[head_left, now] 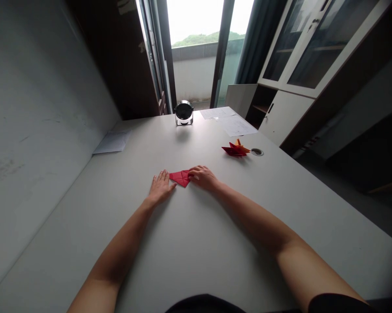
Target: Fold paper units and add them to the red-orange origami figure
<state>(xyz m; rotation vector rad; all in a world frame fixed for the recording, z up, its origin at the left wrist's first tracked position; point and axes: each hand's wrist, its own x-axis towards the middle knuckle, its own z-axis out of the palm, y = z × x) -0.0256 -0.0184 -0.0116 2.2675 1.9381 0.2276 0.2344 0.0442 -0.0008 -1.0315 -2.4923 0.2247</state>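
A piece of red folded paper [182, 177] with crease lines lies flat on the white table, its lower corner pointing toward me. My left hand [161, 187] rests at the paper's left end, palm down with the fingers stretched out and the thumb near its lower edge. At the opposite end, my right hand [203, 176] has curled fingers closed on the right corner, which they partly cover. Several red and orange folded paper pieces [237, 149] sit in a cluster farther off to the right.
A round black device on a silver stand [184, 113] is at the table's far edge. Printed sheets [237, 125] lie at the far right, and more papers [112, 142] lie by the left wall. Beside the folded pieces is a round cable hole [257, 152].
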